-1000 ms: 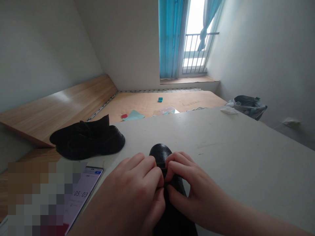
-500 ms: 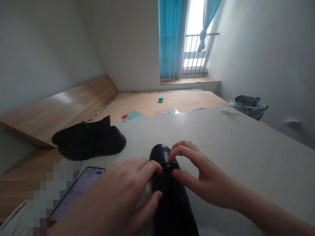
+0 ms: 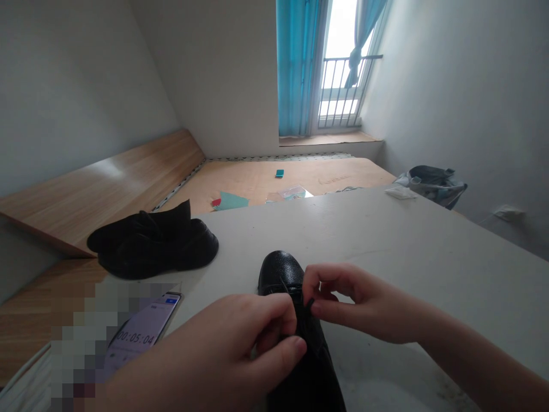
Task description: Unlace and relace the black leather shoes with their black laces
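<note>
A black leather lace-up shoe (image 3: 282, 270) lies on the white tabletop, toe pointing away from me. Over its lacing, my left hand (image 3: 261, 337) is closed with thumb and bent fingers pinched together; a thin strand pokes up just beyond its fingertips, though the grip itself is mostly hidden. At the shoe's right side, my right hand (image 3: 351, 297) pinches a short dark piece of shoelace (image 3: 309, 304) between thumb and fingers. The shoe's heel end runs out of the bottom of the view, and the left hand covers part of the lacing.
More black footwear (image 3: 156, 243) lies on its side at the table's left. A phone (image 3: 141, 329) showing a running timer is partly behind my left forearm. A white packet (image 3: 401, 193) and a grey-blue bag (image 3: 437, 186) are at the far right, near the wall.
Both hands have gone from loosely spread fingers to closed pinches. The right hand has come slightly nearer and now grips a lace piece; the left has shifted right over the lacing.
</note>
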Demonstrator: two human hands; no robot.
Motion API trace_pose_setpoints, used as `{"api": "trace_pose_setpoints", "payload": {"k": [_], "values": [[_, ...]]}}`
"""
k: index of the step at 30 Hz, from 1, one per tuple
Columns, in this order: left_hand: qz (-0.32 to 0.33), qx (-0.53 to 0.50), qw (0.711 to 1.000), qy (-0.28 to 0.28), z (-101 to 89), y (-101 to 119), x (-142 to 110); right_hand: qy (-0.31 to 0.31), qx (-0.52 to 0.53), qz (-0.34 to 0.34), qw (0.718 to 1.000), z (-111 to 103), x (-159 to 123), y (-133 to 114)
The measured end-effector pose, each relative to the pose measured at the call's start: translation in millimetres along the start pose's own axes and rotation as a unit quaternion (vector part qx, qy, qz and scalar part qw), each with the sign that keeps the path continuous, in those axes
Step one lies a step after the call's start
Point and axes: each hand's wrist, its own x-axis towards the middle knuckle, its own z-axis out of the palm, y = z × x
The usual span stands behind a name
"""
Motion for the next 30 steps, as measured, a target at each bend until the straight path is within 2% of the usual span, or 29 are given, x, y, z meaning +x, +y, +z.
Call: {"api": "trace_pose_setpoints", "payload": {"k": [5,12,15,19,27,30], "values": [[-0.003,-0.018,1.000,0.007,0.4,-8.1,2.6,-0.007,-0.014,0.023,1.000,1.5,-0.9,1.3],[-0.039,-0.052,0.998,-0.017,-3.1,-13.4,0.9,-0.019,0.005,0.030,0.999,1.9,2.9,8.7],[-0.030,-0.032,0.999,-0.008,-3.6,-14.7,3.6,-0.021,-0.053,0.028,0.998,-0.3,2.7,9.0],[-0.008,0.013,1.000,0.003,-4.5,-17.5,8.3,-0.052,-0.105,0.022,0.993,-8.5,1.7,8.4],[-0.017,0.060,0.998,-0.011,-7.1,-19.1,7.5,-0.106,-0.115,0.002,0.988,-17.9,3.6,14.8],[-0.014,0.066,0.998,-0.005,-8.4,-17.7,4.1,-0.103,-0.113,0.025,0.988,-18.8,4.1,14.4]]}}
